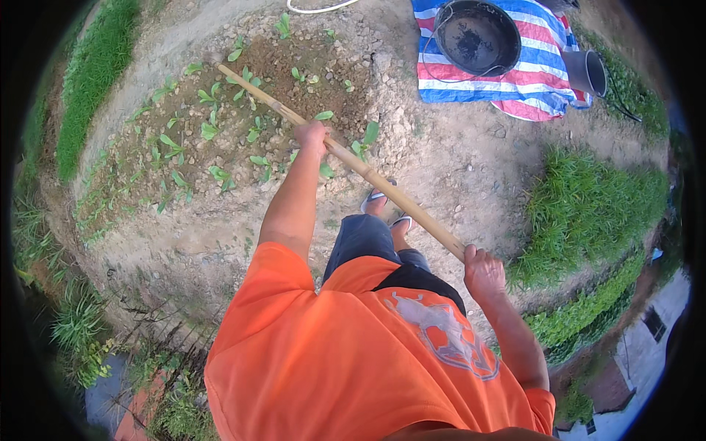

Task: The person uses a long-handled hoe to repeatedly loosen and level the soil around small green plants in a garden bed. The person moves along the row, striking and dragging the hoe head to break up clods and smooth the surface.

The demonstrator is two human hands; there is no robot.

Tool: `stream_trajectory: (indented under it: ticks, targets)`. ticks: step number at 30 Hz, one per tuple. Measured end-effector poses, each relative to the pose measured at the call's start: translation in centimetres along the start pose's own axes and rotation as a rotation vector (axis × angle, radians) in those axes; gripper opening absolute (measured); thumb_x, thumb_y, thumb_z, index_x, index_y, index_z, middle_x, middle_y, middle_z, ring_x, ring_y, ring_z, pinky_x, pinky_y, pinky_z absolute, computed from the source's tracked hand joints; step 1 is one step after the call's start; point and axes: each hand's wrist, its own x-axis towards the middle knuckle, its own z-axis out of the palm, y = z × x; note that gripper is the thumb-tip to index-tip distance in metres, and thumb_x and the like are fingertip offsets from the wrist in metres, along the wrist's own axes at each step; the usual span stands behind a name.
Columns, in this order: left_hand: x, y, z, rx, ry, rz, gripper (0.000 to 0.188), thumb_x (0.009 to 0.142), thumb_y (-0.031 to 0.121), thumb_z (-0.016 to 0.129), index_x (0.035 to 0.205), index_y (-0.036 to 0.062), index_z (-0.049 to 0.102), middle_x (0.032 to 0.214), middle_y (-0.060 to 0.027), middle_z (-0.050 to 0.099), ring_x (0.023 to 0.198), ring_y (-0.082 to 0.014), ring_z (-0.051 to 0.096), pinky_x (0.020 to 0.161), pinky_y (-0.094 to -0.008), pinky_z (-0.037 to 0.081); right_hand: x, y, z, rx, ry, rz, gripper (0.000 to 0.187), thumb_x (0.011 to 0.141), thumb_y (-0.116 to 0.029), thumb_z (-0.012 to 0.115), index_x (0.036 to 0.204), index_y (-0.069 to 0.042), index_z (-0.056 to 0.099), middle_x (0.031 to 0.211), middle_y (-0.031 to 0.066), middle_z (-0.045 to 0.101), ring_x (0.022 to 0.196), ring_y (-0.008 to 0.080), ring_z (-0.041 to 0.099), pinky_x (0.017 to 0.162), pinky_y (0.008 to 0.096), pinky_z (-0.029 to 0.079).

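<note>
A long bamboo pole (393, 192) slants across in front of my body, from the far left down to the near right. My left hand (312, 137) is closed around it partway along, above the edge of the planted soil. Around the near end of the pole my right hand (484, 273) is closed, out to the right of my waist. The far end reaches over small leafy seedlings (210, 131) growing in the crumbly soil bed (283, 62). Whether a tool head is fixed to that end, I cannot make out.
A striped sheet (456, 88) lies at the far right, bearing a round black basin (478, 37) with a wire handle. A dark bucket (585, 73) lies tipped beside it. Dense green plants (592, 213) grow on the right, more grass (99, 70) at the far left. My sandalled feet (376, 204) stand on dry ground.
</note>
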Motion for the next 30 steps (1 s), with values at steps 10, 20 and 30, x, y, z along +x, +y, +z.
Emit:
stream_trajectory:
  ticks: [10, 20, 30]
  targets:
    - [-1.5, 4.1, -1.3, 0.058, 0.109, 0.084, 0.031, 0.084, 0.004, 0.059, 0.108, -0.0118, 0.047, 0.082, -0.0162, 0.057, 0.057, -0.0241, 0.058, 0.047, -0.0377, 0.048, 0.0, -0.9, -2.5, 0.119, -0.059, -0.032, 0.012, 0.085, -0.010, 0.055, 0.094, -0.003, 0.049, 0.071, 0.0141, 0.062, 0.066, 0.0304, 0.068, 0.057, 0.0422, 0.054]
    - [1.7, 6.5, -1.7, 0.125, -0.005, 0.135, 0.045, 0.084, 0.006, 0.063, 0.118, -0.0086, 0.037, 0.094, -0.0207, 0.058, 0.069, -0.0268, 0.062, 0.057, -0.0398, 0.051, 5.0, -4.0, -5.0, 0.615, -0.308, -0.097, 0.027, 0.077, -0.011, 0.062, 0.094, 0.004, 0.046, 0.075, 0.0267, 0.062, 0.075, 0.0454, 0.063, 0.071, 0.0514, 0.051]
    - [-4.6, -1.0, -2.1, 0.638, 0.122, 0.248, 0.054, 0.081, 0.011, 0.066, 0.118, -0.0152, 0.037, 0.108, -0.0259, 0.057, 0.103, -0.0337, 0.061, 0.084, -0.0385, 0.050, -0.5, 0.4, -3.5, 0.595, -0.410, -0.053, 0.027, 0.074, -0.012, 0.063, 0.093, 0.002, 0.048, 0.077, 0.0263, 0.063, 0.075, 0.0474, 0.062, 0.070, 0.0524, 0.050]
